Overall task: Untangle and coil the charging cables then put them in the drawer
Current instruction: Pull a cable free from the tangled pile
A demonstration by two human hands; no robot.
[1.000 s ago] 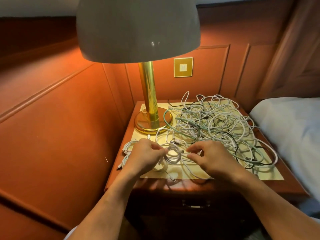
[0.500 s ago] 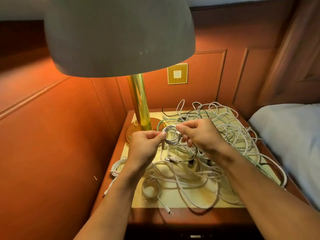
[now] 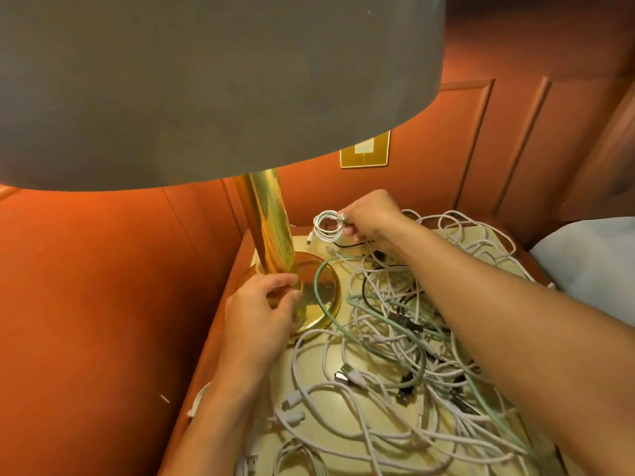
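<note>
Pinching a small coiled white cable (image 3: 326, 226) between thumb and fingertips, the right hand (image 3: 372, 218) holds it in the upper centre of the frame, just right of the brass lamp (image 3: 271, 228). The left hand (image 3: 257, 314) hovers at the lamp's round base, left of centre, with fingers loosely curled and holding nothing. Tangled cables (image 3: 395, 355) sprawl over the nightstand (image 3: 213, 345) across the lower right.

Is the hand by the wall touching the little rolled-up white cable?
Touching. The head view shows the right hand pinching the coiled white cable.
</note>
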